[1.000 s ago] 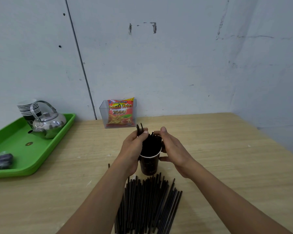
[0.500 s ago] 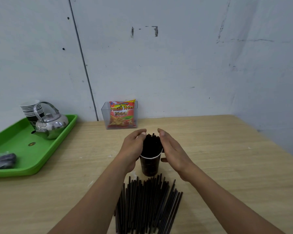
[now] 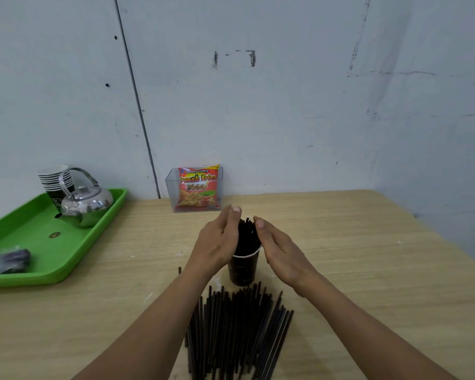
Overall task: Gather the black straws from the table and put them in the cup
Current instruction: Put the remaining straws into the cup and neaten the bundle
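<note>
Both grips have let go since a second ago. Back then the fingers were curled round the bundle at the mouth of the cup. Now the left grip and the right grip are flat, fingers straight, palms facing each other on either side of the straws in the cup. Released, both of them, holding nothing. The left one sits right up against the bundle and I can't tell if it's actually touching. The right one looks just off it, beside the rim.

So that batch is in. The straws stand up out of the cup, fanned a bit, and the cup is upright on the surface, same spot as before. Looks to me like the person is patting the bundle together, or just checking it holds before pulling away.

Job's far from over though. A big pile of black straws is lying on the surface just in front of the cup, nearer the person, and one stray straw pokes out to the left of the left wrist. My guess is the next thing is reaching back down for another handful. Only worry: the cup already looks pretty packed, and knocking it while stuffing more in could tip it.
</note>
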